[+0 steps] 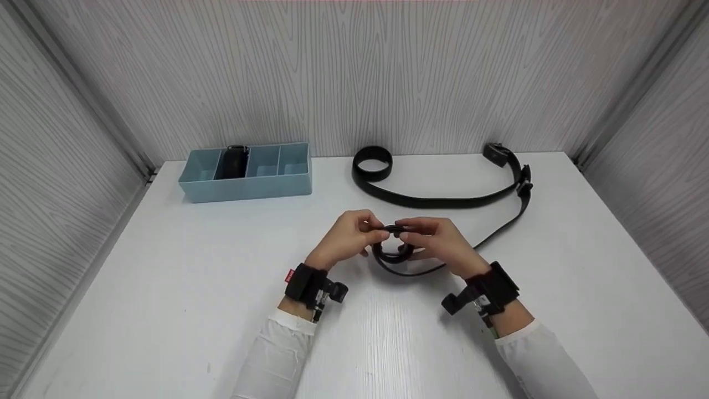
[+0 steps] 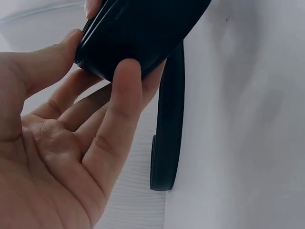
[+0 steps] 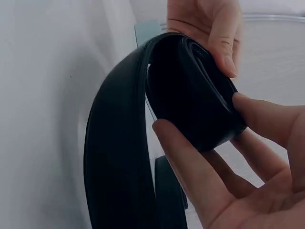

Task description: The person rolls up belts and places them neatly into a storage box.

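Note:
Both hands hold a black belt whose end is wound into a small coil, just above the white table. My left hand pinches the coil's left side between thumb and fingers. On the right side, my right hand pinches it the same way. In the right wrist view the rolled layers of the belt stand on edge, thumb on one side and fingers on the other. From the coil, the belt's loose length curves under the right hand and runs up right toward a dark buckle.
A second black belt lies behind the hands, its left end coiled and its right part meeting the first belt's buckle end. At the back left stands a blue divided tray with a rolled black belt in one compartment. Grey panels enclose the table.

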Tool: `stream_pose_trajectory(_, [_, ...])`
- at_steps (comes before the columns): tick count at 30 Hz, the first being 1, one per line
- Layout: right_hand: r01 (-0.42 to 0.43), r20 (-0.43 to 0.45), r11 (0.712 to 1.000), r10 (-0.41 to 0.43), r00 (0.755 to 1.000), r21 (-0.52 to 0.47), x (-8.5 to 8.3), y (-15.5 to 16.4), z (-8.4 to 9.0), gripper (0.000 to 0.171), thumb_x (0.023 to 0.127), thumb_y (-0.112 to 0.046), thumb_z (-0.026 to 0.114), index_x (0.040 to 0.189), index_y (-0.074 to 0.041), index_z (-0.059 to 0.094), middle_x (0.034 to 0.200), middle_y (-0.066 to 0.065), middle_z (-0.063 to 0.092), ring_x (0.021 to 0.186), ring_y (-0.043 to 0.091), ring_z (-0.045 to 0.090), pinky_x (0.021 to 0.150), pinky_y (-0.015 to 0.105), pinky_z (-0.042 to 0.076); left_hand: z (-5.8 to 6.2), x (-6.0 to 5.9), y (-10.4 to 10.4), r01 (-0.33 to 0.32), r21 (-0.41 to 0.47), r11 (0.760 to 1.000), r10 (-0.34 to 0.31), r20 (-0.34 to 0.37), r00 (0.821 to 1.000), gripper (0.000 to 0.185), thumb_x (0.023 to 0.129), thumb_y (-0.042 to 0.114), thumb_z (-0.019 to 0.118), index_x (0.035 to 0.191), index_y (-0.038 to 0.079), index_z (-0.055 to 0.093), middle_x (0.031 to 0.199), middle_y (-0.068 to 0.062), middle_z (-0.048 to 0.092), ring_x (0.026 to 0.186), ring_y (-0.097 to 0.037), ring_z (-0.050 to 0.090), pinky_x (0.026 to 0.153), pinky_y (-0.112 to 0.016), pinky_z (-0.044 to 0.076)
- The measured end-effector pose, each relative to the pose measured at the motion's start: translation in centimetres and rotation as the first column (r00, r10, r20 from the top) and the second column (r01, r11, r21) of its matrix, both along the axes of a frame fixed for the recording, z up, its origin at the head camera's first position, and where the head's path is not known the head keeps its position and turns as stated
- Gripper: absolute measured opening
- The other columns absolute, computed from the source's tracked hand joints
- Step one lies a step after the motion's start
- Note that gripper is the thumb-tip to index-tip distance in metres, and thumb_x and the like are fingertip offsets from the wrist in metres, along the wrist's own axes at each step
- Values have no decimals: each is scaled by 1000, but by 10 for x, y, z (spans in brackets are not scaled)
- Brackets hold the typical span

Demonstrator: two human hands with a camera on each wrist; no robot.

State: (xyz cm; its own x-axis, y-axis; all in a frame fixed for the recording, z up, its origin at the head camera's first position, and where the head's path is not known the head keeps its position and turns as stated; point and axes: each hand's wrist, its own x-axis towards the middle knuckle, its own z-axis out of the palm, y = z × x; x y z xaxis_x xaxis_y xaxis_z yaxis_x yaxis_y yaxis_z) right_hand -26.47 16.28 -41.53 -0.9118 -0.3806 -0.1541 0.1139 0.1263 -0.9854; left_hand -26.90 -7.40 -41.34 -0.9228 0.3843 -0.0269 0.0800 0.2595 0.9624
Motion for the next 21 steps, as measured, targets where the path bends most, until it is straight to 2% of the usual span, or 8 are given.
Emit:
stream_pose_trajectory(4, [73,-3,997,-73,997,-38,-2,-2,1,45,100,-12,71,141,1,61,123,16,70,103,25,69,85,43,63,0,-4,6,-77,54,996,75,36,997,18,98,18,75,107,4,68,104,-16,76,87,-17,68,62,-27,58])
stream_pose_trajectory(8, [207,-13,974,-209,978,-90,-3,-9,1,43,100,-11,71,140,-1,63,123,17,70,101,23,69,85,40,63,0,-6,12,-183,160,970,167,106,980,25,97,16,76,112,0,65,110,-13,76,101,-25,71,71,-34,63])
stream_pose_trajectory(11, [247,3,962,-248,969,-113,-3,-13,1,42,100,-10,71,140,-1,63,122,18,70,99,22,70,85,40,63,0,-5,11,-219,187,958,196,138,971,25,95,12,77,111,-1,64,111,-16,75,100,-24,72,74,-35,64])
stream_pose_trajectory(16, [175,-4,982,-176,984,-75,-3,-13,-1,44,100,-13,72,141,-3,63,124,23,68,98,25,71,85,42,63,-1,-3,5,-191,157,969,174,113,978,19,94,8,77,105,-2,66,101,-14,75,89,-18,71,69,-32,63])
stream_pose_trajectory(21, [75,8,996,-75,997,-41,-4,-12,-4,47,100,-14,72,143,-1,60,130,18,68,100,25,71,86,44,63,-5,0,-3,-126,79,989,120,76,990,16,96,11,75,106,0,67,97,-10,77,86,-16,70,63,-27,59])
